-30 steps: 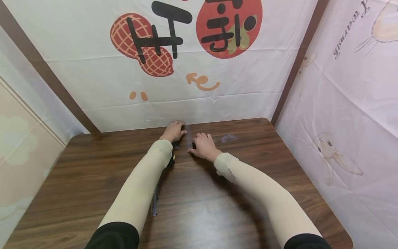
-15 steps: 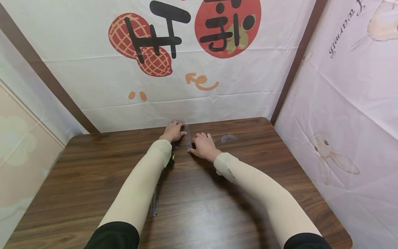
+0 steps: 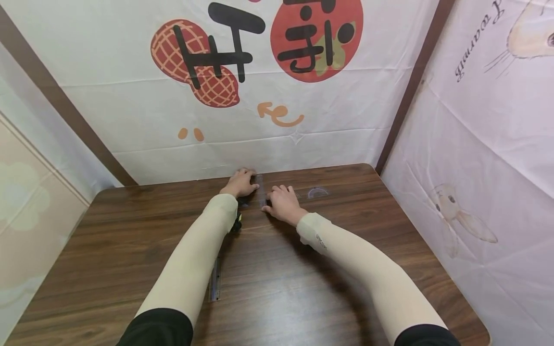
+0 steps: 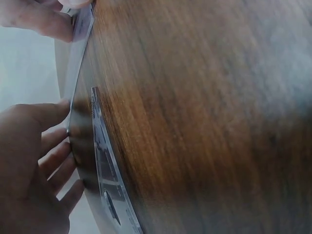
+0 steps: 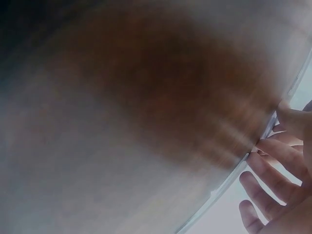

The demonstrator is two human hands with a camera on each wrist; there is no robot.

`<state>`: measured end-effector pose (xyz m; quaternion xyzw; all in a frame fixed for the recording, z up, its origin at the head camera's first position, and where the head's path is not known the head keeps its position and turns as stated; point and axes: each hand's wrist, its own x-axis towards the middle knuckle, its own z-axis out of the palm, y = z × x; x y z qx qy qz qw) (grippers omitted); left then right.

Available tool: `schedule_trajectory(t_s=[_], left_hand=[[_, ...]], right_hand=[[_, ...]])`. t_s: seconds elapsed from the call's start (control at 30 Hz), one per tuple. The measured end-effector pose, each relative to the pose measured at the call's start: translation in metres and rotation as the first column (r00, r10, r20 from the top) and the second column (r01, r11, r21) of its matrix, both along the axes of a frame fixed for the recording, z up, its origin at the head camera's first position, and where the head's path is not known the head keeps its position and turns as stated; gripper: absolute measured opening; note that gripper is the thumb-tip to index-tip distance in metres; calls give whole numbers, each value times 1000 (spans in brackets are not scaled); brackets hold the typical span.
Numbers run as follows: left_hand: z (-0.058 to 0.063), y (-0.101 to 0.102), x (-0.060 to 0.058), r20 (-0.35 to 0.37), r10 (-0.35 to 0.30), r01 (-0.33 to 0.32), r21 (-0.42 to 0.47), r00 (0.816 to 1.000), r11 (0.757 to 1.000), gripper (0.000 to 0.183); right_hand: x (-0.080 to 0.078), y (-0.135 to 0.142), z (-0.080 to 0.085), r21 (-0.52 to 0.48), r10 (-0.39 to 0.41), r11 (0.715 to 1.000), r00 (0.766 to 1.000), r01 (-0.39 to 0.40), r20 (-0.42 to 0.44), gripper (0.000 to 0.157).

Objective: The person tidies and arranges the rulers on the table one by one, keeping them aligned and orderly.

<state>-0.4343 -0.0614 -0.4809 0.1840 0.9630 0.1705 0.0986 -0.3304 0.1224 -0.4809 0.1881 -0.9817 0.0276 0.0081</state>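
Observation:
At the far edge of the wooden table, a clear plastic ruler [image 3: 261,190] lies flat between both hands. My left hand [image 3: 239,183] is on its left side, thumb tip right at the ruler's edge and the other fingers spread by the table's far rim. To the right, my right hand [image 3: 283,203] has its thumb at the ruler's near end, with its fingers loosely bent beside it. In the left wrist view, a clear set square [image 4: 108,168] with cutouts lies below the left hand; in the head view that wrist partly hides it.
A clear protractor [image 3: 318,192] lies right of the right hand. A second clear ruler [image 3: 215,281] is partly covered by the left forearm. Beside that wrist sits a small black-and-yellow object [image 3: 237,224]. A printed white cloth [image 3: 242,154] hangs behind the table [image 3: 130,230].
Both hands and the ruler stay almost in place. Only a slight shift of the head camera shows.

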Motion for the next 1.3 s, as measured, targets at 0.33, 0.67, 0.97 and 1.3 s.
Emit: schedule_trajectory(t_s=[0.33,0.67,0.97,1.3], left_hand=[[3,0,1,-1,22,-21,43,1000,999,53],[-2,-2,-6,41,89,-93,103,995,990,52],[-8,-1,-11,66,113,-123,172,991,977,52],[4,3,2,88,107,-129,297,990,946,49]], right_hand=[[0,-2,-4,7,0,1000,1000,0,-14,42],[2,-5,-3,-12,3,1000,1000,-3,11,42],[1,-4,-4,-18,1,1000,1000,-1,25,43],[0,-2,-4,-40,-28,999,999,29,38,48]])
